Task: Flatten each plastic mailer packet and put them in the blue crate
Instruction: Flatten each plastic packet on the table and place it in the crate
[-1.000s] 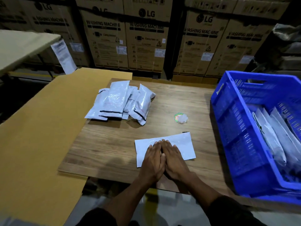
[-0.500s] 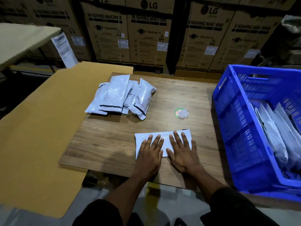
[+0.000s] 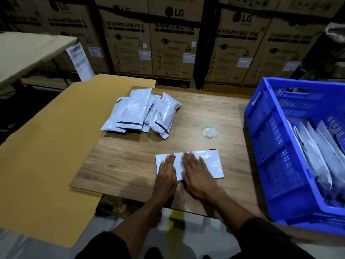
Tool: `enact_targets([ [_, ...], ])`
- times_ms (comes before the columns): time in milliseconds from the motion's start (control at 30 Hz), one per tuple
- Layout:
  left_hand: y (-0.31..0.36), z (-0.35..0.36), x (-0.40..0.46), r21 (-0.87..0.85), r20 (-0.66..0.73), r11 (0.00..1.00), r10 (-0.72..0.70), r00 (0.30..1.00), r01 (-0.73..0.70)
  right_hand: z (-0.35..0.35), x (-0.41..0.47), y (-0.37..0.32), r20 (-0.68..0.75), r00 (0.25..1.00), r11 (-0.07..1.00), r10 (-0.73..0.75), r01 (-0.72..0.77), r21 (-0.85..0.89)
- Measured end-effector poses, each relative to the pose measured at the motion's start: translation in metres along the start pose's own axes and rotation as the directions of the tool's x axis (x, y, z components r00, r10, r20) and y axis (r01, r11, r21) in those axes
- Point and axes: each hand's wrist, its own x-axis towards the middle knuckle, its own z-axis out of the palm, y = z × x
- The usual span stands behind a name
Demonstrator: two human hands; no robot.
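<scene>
Low in the centre of the frame, 1 white mailer packet lay flat on the wooden board, with the left hand and right hand pressed on it side by side, fingers straight though blurred. A heap of perhaps 5 unflattened packets sat upper centre. At right, 1 blue crate held about 4 packets.

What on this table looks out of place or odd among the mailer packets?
One stray item: a small crumpled clear wrapper with a round green label lies on the wooden tabletop, between the pile of unflattened mailers and the blue crate. It is not a mailer. Nothing else stands out.
</scene>
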Motion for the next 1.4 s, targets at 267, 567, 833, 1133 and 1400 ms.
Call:
enact_targets([
  [267,0.008,-0.016,0.005,-0.199,0.109,0.958,-0.189,0.976,0.207,0.021,0.022,-0.015,0.1,0.992,0.995,-0.073,0.079,-0.06],
  [567,-0.007,-0.011,0.004,0.329,0.14,0.943,-0.006,0.99,-0.04,0.019,0.014,-0.002,0.059,0.988,0.989,0.14,-0.137,-0.061],
  [833,-0.012,-0.017,0.003,0.467,0.14,0.882,-0.142,0.98,0.061,0.005,-0.018,0.033,0.043,0.957,0.958,0.286,-0.284,-0.034],
  [1133,0.007,-0.019,0.01,0.372,0.123,0.919,-0.19,0.974,0.133,-0.009,-0.037,0.04,0.003,0.933,0.932,0.359,-0.358,-0.064],
  [1400,0.026,0.002,0.012,0.216,0.158,0.97,0.078,0.984,-0.111,0.007,-0.005,0.016,0.09,0.993,0.995,0.075,-0.07,-0.064],
])
